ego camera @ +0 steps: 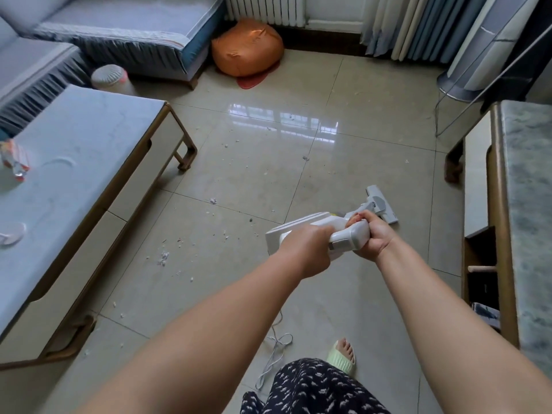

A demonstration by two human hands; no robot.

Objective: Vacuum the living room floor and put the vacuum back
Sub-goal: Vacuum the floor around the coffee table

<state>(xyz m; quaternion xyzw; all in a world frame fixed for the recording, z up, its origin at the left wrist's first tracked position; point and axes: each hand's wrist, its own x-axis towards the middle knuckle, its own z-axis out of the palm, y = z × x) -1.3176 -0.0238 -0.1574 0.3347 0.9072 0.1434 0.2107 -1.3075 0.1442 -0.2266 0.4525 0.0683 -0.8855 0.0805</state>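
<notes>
White corded stick vacuum [334, 231] held out front, long axis running from the hands forward-right down to its floor head [383, 207] on the tile near the TV cabinet [504, 204]. Left hand [307, 252] has fingers curled round the rear handle; right hand [375, 237] wraps the front of the body, nearer the head. Scattered white crumbs [164, 258] lie left of the head, toward the coffee table [89, 162], so the sweep likely swings left. Cord [276, 354] trails by the slippered foot [343, 357]: trip risk.
</notes>
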